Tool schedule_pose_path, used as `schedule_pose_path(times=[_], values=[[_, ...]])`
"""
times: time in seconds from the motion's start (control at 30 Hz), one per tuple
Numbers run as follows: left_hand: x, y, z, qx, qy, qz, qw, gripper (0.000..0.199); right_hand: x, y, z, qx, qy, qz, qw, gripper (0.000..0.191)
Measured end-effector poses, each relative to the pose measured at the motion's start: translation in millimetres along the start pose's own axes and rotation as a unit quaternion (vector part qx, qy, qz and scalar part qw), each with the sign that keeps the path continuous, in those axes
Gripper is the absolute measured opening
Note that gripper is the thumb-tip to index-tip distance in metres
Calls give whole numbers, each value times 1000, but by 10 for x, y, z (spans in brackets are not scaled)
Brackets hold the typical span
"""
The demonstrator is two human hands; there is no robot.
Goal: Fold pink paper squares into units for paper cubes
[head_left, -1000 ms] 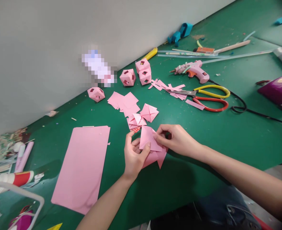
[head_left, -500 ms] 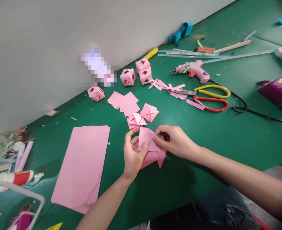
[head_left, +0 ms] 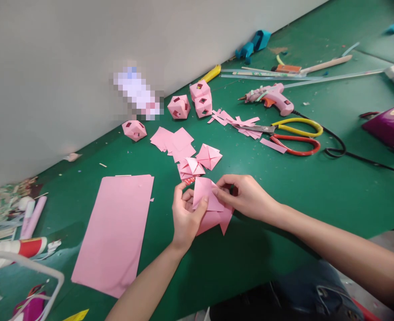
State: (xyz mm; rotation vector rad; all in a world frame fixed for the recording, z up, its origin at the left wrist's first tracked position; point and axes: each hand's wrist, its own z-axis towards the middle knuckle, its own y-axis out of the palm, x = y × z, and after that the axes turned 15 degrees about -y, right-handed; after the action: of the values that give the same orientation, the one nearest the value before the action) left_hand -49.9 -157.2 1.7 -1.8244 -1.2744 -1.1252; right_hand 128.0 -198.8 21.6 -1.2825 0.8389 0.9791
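Observation:
Between both hands is a piece of folded pink paper [head_left: 207,196], held just above the green table. My left hand [head_left: 186,218] pinches its left side, thumb on the front. At its upper right, my right hand [head_left: 242,191] grips an edge with thumb and forefinger. Pink flaps hang below the fingers. Just beyond the hands lie folded pink paper units [head_left: 209,156] and a pile of pink paper squares [head_left: 178,143]. A large pink sheet [head_left: 114,232] lies flat to the left of my left hand.
Pink paper polyhedra [head_left: 179,107] stand near the wall. Scissors [head_left: 295,129] rest against pink paper strips [head_left: 248,127] at right, with a pink glue gun [head_left: 273,97] behind them. A paper cup [head_left: 19,252] lies on its side at left, near a white metal frame [head_left: 49,269].

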Motion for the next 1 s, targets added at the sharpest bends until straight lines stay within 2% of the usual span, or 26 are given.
schedule_pose_path(times=[0.37,0.57,0.73,1.0], values=[[80,34,-46,13,-14,35,999,55,-12,21,-2,-1,-14,-1,1000,22],[75,17,-52,4,8,40,999,54,-5,14,-2,3,-16,-2,1000,19],[77,17,-55,5,3,40,999,53,-9,11,-7,4,-10,2,1000,22],[41,-5,-36,18,22,51,998,52,2,34,-2,15,-33,0,999,16]])
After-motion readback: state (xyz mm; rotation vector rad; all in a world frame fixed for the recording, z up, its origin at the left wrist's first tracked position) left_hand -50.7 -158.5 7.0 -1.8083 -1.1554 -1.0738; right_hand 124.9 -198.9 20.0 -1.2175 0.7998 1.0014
